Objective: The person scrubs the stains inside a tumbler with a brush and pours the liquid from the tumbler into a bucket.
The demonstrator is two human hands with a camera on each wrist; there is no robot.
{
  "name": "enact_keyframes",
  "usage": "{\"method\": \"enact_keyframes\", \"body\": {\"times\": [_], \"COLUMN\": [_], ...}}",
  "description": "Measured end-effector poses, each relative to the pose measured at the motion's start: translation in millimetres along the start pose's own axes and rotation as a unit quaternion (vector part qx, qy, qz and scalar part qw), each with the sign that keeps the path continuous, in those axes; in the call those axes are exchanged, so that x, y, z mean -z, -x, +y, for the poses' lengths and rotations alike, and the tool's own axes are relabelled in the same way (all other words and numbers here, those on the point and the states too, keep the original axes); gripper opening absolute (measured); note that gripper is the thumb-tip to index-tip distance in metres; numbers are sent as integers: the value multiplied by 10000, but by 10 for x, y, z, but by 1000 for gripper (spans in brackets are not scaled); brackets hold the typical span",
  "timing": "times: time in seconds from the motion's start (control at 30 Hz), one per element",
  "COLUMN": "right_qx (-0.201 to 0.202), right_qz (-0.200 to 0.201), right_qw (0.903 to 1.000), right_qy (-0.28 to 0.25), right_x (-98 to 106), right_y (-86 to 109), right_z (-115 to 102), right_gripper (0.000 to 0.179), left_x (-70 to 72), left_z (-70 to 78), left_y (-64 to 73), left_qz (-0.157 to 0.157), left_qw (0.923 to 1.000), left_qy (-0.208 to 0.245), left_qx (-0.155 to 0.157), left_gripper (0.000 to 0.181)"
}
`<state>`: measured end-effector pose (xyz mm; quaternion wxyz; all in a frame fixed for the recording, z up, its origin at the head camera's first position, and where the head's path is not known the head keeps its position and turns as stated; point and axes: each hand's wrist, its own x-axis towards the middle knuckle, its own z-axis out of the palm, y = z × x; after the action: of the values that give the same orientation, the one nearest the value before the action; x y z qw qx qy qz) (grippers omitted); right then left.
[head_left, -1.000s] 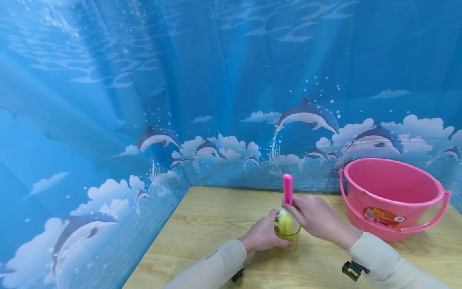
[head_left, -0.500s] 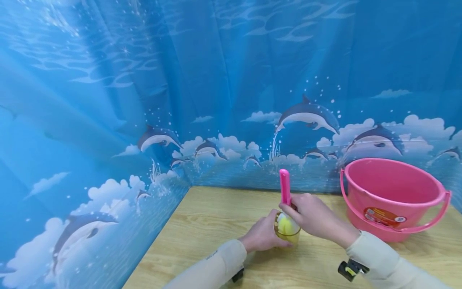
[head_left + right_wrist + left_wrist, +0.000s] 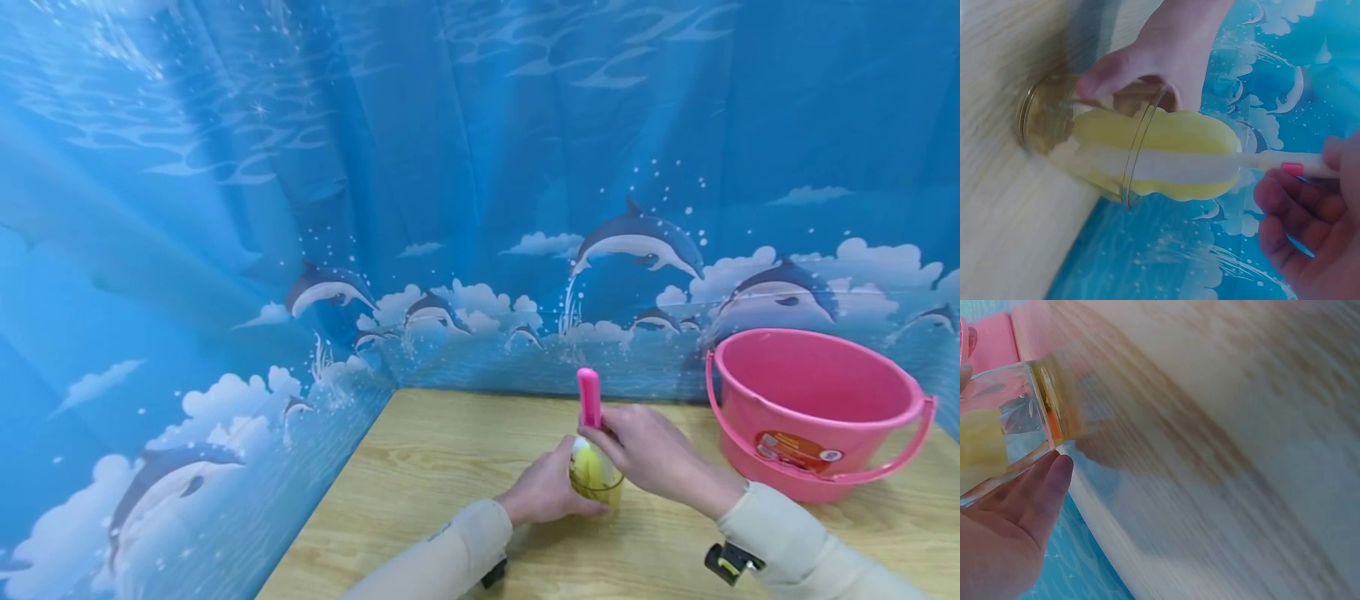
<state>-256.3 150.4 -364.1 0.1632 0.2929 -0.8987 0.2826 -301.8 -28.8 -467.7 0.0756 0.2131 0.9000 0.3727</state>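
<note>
Brush (image 3: 590, 398) dipped a bit in the last half second, so we reckon its sponge (image 3: 1200, 131) is further into the glass (image 3: 1050, 122), top poking out. Right hand (image 3: 651, 443) has its fingers (image 3: 1272, 194) pinching the brush; left hand (image 3: 551, 486) grips the glass, on or just above the tabletop (image 3: 450, 433).

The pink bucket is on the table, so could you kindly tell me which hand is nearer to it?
Right. The right hand, gripping the brush, is to the left of the bucket in the head view; the left hand, around the glass, lies farther left.
</note>
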Motion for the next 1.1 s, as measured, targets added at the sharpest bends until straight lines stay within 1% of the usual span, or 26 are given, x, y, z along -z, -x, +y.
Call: {"method": "enact_keyframes", "body": {"times": [0.27, 0.47, 0.57, 0.7, 0.87, 0.97, 1.1], "right_qx": [568, 977, 1132, 1206, 1219, 1222, 1277], "right_qz": [72, 122, 143, 184, 226, 163, 140], "right_qw": [9968, 9909, 9881, 9874, 9882, 9887, 9881], "right_qy": [559, 914, 1030, 1011, 899, 854, 845], "right_x": [39, 37, 28, 2, -29, -49, -68], "right_y": [19, 44, 60, 70, 86, 98, 117], "right_z": [-20, -44, -47, -31, -8, 6, 26], "right_gripper": [2, 11, 11, 7, 7, 8, 9], "left_x": [-7, -13, -12, -12, -15, -13, -16], "left_z": [4, 8, 15, 26, 33, 34, 34], "left_y": [12, 18, 18, 17, 17, 15, 9], "left_qz": [68, 85, 107, 107, 87, 61, 35], "left_qw": [9997, 9994, 9992, 9990, 9989, 9992, 9996], "left_qy": [-186, -276, -325, -360, -352, -288, -221], "left_qx": [155, 196, 212, 245, 285, 252, 193], "left_gripper": [94, 97, 97, 97, 101, 105, 104]}}
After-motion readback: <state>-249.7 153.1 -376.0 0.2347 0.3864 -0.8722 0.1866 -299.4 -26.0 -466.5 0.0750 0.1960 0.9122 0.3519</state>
